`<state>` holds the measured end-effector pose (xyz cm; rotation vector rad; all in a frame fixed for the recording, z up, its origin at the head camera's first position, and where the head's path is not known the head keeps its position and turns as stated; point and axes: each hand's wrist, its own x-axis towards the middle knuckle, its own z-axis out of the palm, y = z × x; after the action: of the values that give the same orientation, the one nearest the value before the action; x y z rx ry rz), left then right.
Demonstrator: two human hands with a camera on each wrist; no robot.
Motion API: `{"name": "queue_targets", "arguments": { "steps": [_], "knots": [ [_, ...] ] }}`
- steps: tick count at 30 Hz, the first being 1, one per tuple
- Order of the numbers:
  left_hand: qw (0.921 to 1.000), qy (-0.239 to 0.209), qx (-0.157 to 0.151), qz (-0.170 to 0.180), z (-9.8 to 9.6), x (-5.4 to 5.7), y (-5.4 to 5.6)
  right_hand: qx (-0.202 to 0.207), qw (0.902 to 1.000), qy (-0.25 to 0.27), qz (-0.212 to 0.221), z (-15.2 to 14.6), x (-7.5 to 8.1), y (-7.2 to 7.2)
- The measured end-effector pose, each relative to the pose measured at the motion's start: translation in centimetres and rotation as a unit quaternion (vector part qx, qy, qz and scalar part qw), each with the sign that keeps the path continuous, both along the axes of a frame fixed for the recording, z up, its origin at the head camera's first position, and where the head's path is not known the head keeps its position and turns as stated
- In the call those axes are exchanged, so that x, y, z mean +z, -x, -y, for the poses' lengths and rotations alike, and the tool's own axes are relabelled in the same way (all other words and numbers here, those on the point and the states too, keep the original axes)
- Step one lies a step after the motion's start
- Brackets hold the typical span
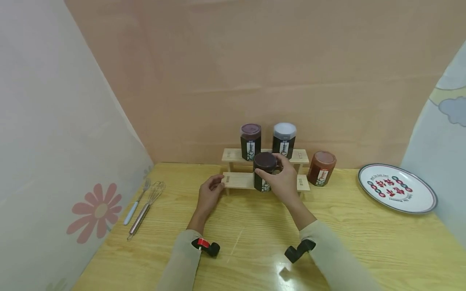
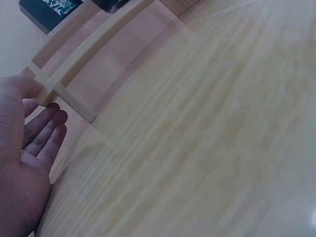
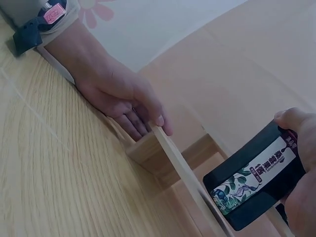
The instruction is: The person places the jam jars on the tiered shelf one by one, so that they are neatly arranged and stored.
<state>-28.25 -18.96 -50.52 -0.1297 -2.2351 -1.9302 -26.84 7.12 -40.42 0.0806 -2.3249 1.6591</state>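
A two-step wooden rack point(image 1: 238, 180) stands near the back of the table. My left hand point(image 1: 210, 196) holds the left end of its lower step, the thumb on top and the other fingers below the board. In my right hand point(image 1: 285, 182) is a dark eight-sided jar point(image 1: 260, 176) with a plant-printed label, gripped around its upper part. The jar's base point(image 3: 224, 205) is right at the lower step's board, slightly tilted in the right wrist view. On the upper step stand a purple-topped jar point(image 1: 250, 143) and a white-topped jar point(image 1: 284, 139), the latter partly behind my right hand.
A reddish-brown jar point(image 1: 321, 169) stands on the table just right of the rack. Farther right lies an oval white plate point(image 1: 418, 198) with red characters. At the left lie a blue-handled fork point(image 1: 136, 202) and a whisk point(image 1: 147, 210). Papered walls enclose the back and sides.
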Motion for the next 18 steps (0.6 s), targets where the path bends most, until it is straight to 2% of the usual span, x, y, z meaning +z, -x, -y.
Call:
{"name": "queue_targets", "arguments": {
  "steps": [9, 18],
  "knots": [
    [1.0, -0.003, 0.002, 0.004, 0.2, 0.2, -0.1, 0.012, 0.9988, 0.014, -0.046, 2.2, -1.0, 0.9],
    [1.0, -0.001, 0.0, 0.004, -0.1, 0.0, 0.0, 0.015, 0.9986, 0.024, -0.045, 2.9, -1.2, 1.3]
  ]
}}
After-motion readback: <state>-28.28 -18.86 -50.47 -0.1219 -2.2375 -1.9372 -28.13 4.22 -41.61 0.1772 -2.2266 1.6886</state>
